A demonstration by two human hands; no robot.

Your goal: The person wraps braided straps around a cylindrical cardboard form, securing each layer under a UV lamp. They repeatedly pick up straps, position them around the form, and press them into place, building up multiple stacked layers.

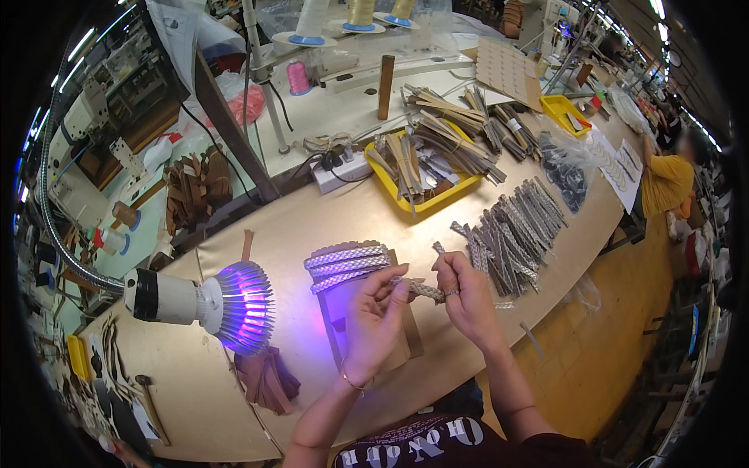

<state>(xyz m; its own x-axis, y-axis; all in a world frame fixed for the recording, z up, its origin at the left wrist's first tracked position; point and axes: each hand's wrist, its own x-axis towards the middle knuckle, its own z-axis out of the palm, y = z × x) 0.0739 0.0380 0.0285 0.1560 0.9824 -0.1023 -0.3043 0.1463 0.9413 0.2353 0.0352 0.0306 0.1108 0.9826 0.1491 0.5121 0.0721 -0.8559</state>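
Between my two hands, above the workbench, is a short grey braided strap [425,292]. My left hand [378,312] pinches one end of it between thumb and fingers. Closed round the other end is my right hand [466,292], with the strap's tip sticking up past the thumb. Under and behind my left hand lies a cardboard piece [351,300] with several silvery braided straps [347,264] laid in rows across its far end. To the right of my right hand, a spread of similar grey braided straps [511,234] rests on the bench.
A lamp [242,308] with a finned head glows purple at left, beside brown leather pieces [267,380]. Beyond my hands stands a yellow tray [425,204] heaped with strips, near a power strip [341,170]. A person in yellow [667,183] is at far right.
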